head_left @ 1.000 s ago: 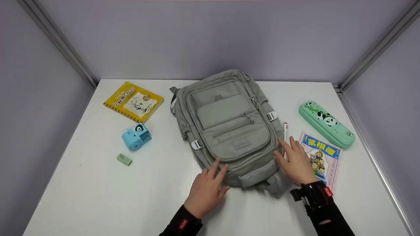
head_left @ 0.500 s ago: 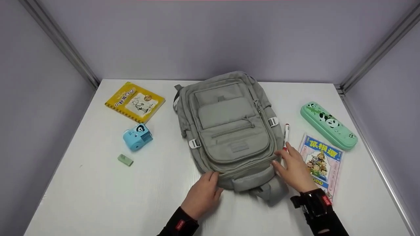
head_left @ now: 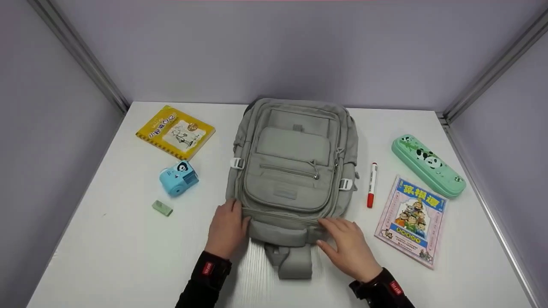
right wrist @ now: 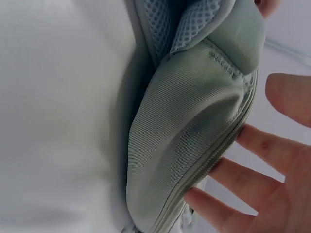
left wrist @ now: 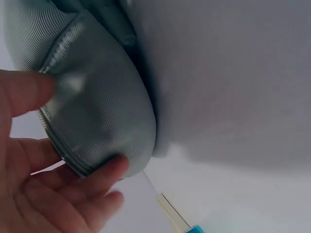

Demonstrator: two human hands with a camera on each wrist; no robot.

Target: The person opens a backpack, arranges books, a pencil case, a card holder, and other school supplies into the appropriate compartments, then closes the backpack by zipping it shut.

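Note:
A grey backpack (head_left: 295,179) lies flat on its back, front pockets up, its top handle and a strap toward me. My left hand (head_left: 226,229) holds its near left corner. In the left wrist view the thumb (left wrist: 26,92) lies against the fabric and the fingers (left wrist: 104,177) bend round the corner. On the near right edge rests my right hand (head_left: 349,248). The right wrist view has its fingertips (right wrist: 221,167) on the zipper seam, fairly straight, with the thumb (right wrist: 291,97) off the fabric.
Left of the backpack lie a yellow book (head_left: 175,132), a blue pencil sharpener (head_left: 179,177) and a green eraser (head_left: 162,208). To its right are a red-and-white marker (head_left: 372,185), a pink-and-blue book (head_left: 412,222) and a green panda pencil case (head_left: 429,166). Walls bound the white table (head_left: 128,261).
The backpack has turned from slanted to nearly straight, its near end swinging left. Both hands have moved left with it. The marker and the pink-and-blue book are now uncovered.

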